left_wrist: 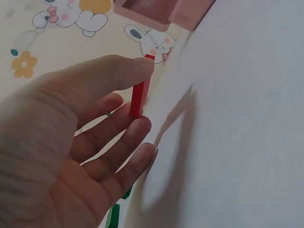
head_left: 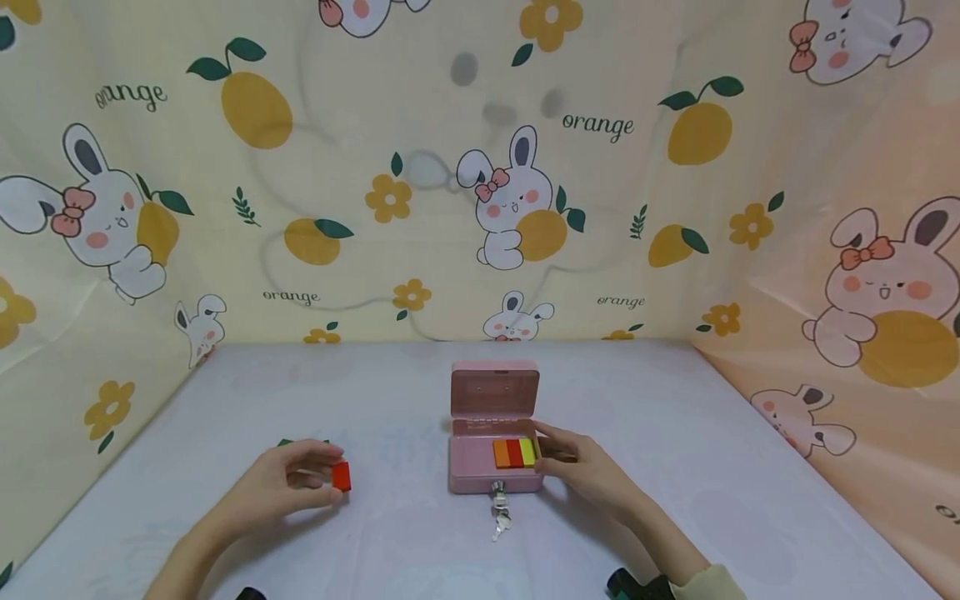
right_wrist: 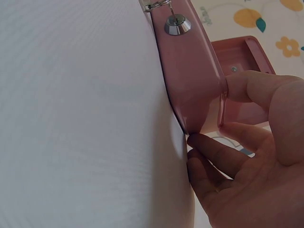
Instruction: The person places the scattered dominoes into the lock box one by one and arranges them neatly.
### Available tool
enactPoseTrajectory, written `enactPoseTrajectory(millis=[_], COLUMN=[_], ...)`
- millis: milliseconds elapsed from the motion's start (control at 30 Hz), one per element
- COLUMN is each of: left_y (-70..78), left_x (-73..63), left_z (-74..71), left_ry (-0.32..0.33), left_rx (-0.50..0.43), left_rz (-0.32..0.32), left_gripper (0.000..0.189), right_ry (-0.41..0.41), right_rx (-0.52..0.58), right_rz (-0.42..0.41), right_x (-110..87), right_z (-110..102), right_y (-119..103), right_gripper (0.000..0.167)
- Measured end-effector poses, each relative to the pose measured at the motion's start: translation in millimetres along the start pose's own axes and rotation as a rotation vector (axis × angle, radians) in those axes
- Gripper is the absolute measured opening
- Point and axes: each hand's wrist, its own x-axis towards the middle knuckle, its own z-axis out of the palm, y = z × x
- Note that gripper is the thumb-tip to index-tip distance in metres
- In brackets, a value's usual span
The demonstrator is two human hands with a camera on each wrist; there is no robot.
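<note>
Between thumb and fingertips, my left hand pinches a small red block, held upright just above the table in the left wrist view. A pink metal cash box stands to its right with the lid raised. Inside, at the right part of the box, an orange block, a second red block and a yellow block lie side by side. My right hand holds the right side of the box, thumb at the upper rim and fingertips against the outer wall in the right wrist view.
Keys hang from the lock on the box's front. Green pieces lie on the table behind the left hand, mostly hidden in the head view. A patterned cloth stands behind the white tabletop.
</note>
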Motion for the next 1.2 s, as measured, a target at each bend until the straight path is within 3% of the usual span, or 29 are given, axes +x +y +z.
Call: enactPoseTrajectory(millis=[167, 467, 700, 967, 1200], left_y=[5.6, 10.6, 21.1, 28.0, 39.0], left_x=[3.8, 8.5, 13.4, 21.6, 31.6], left_z=[3.9, 17.3, 28.3, 40.9, 50.5], left_ry=[-0.001, 0.004, 0.001, -0.033, -0.023], left_rx=[-0.032, -0.123, -0.092, -0.098, -0.053], left_rz=[-0.005, 0.099, 0.046, 0.031, 0.115], left_gripper=[0.058, 0.056, 0.056, 0.057, 0.048], right_ry=[0.0, 0.009, 0.005, -0.001, 0.002], right_rx=[0.009, 0.002, 0.006, -0.002, 0.004], right_rz=[-0.002, 0.001, 0.001, 0.0, 0.005], right_x=[-0.5, -0.9, -0.9, 0.8, 0.2], right_z=[-1, -1, 0, 0, 0], right_y=[-1, -2, -3, -3, -1], right_gripper=[0.059, 0.059, 0.059, 0.059, 0.059])
